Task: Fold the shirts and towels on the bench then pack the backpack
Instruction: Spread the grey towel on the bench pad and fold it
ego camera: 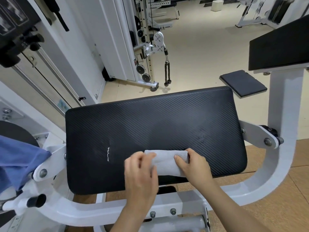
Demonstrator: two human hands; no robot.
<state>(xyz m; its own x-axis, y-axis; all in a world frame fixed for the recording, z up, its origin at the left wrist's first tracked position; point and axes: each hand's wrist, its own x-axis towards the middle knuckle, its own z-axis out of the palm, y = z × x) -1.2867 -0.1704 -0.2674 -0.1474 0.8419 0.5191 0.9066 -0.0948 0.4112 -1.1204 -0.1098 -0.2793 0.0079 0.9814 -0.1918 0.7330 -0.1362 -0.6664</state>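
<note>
A small light grey towel (165, 162), folded into a compact bundle, lies on the near edge of the black padded bench (150, 124). My left hand (141, 174) grips its left end with curled fingers. My right hand (194, 166) holds the right end, thumb on top and fingers wrapped round the far side. A blue shirt (18, 163) hangs over the machine frame at the far left, partly cut off by the frame edge. No backpack is in view.
The bench sits on a white steel frame (282, 164) that curves round its right and front sides. Another black pad (280, 47) rises at the right. A cable machine (150, 47) with a rope handle stands beyond on the beige floor.
</note>
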